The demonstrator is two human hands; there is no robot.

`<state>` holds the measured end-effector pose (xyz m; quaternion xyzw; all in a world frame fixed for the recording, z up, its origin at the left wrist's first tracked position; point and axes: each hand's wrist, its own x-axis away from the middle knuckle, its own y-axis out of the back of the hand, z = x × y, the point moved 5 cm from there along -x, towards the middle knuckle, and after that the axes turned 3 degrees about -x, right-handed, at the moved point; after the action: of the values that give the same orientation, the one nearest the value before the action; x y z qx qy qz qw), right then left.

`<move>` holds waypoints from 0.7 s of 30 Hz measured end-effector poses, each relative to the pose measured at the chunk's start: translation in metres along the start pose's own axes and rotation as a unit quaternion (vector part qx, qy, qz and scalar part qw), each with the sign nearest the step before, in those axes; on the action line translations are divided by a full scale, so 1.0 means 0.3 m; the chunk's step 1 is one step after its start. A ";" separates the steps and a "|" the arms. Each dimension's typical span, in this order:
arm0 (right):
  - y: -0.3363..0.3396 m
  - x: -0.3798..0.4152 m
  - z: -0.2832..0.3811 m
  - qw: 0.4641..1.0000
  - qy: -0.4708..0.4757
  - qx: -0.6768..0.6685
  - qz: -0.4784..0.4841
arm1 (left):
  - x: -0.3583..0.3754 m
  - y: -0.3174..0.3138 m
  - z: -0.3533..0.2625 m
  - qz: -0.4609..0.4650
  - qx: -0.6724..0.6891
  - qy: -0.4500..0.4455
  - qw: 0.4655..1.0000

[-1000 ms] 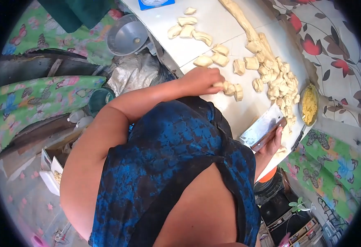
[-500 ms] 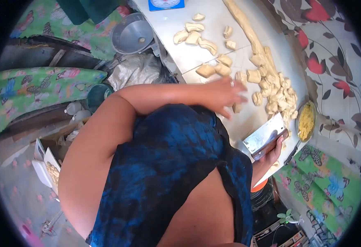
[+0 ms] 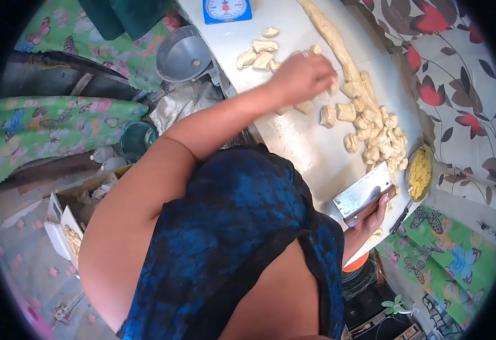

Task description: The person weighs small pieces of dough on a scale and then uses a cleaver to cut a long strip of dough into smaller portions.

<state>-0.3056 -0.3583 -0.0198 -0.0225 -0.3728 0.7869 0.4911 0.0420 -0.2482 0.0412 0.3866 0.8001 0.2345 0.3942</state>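
My left hand (image 3: 303, 75) is over the white table (image 3: 293, 153), its fingers curled around a piece of dough (image 3: 333, 86) that shows at the fingertips. Several cut dough pieces (image 3: 263, 60) lie beyond it, and others are partly hidden under the hand and wrist. A long dough rope (image 3: 330, 37) runs down to a heap of cut pieces (image 3: 381, 139). My right hand (image 3: 374, 218) grips a dough scraper (image 3: 362, 194) by its wooden handle, with the metal blade tilted up above the table near the heap.
A blue dial scale (image 3: 226, 10) stands at the far end. A bowl of yellow filling (image 3: 420, 174) sits at the right edge, near a dark-handled tool (image 3: 399, 221). Left of the table are a grey basin (image 3: 181, 56) and a green bucket (image 3: 137, 140).
My left hand has moved up and away across the table, its spread fingers now closed. The dough piece that lay beneath it has left its spot. My right hand keeps the scraper nearly still.
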 end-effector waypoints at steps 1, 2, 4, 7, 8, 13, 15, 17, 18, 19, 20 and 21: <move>-0.003 0.000 -0.003 1.000 -0.004 -0.004 0.008 | 0.000 0.028 0.006 -0.052 -0.098 -0.035 0.993; -0.001 -0.002 -0.009 1.000 -0.002 -0.007 0.007 | 0.001 0.048 -0.001 -0.105 -0.196 -0.069 0.972; 0.003 -0.014 -0.022 1.000 0.008 0.002 -0.002 | 0.008 0.008 -0.018 -0.038 -0.142 -0.067 0.987; -0.012 -0.020 -0.047 0.999 0.013 0.025 -0.036 | 0.058 -0.137 -0.065 0.159 -0.001 -0.085 0.984; -0.014 -0.021 -0.052 0.999 0.006 0.026 -0.042 | 0.079 -0.181 -0.089 0.174 -0.021 -0.087 0.981; -0.009 0.000 -0.043 0.998 -0.001 0.039 -0.046 | 0.096 -0.324 -0.064 0.252 -0.102 -0.080 0.959; 0.005 0.014 -0.025 0.997 0.017 0.055 -0.059 | 0.066 -0.286 -0.042 0.194 -0.018 -0.056 0.979; 0.023 0.016 -0.020 0.997 0.025 0.034 -0.067 | 0.005 -0.171 -0.036 0.083 0.072 -0.008 0.994; 0.020 0.016 -0.017 0.997 0.026 0.032 -0.068 | -0.030 -0.122 -0.027 0.049 0.066 -0.006 0.997; 0.013 0.017 -0.017 0.998 0.011 0.015 -0.066 | -0.067 -0.072 -0.009 0.016 0.060 -0.005 0.998; 0.013 0.023 -0.019 0.998 -0.003 -0.001 -0.066 | -0.091 -0.018 0.002 0.013 0.015 0.011 1.000; 0.015 0.018 -0.023 0.998 -0.003 -0.002 -0.067 | -0.095 0.012 0.022 -0.033 -0.054 -0.002 0.998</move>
<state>-0.3090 -0.3512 -0.0256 0.0036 -0.3768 0.7515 0.5416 0.0599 -0.2686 0.0527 0.3385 0.7977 0.2638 0.4237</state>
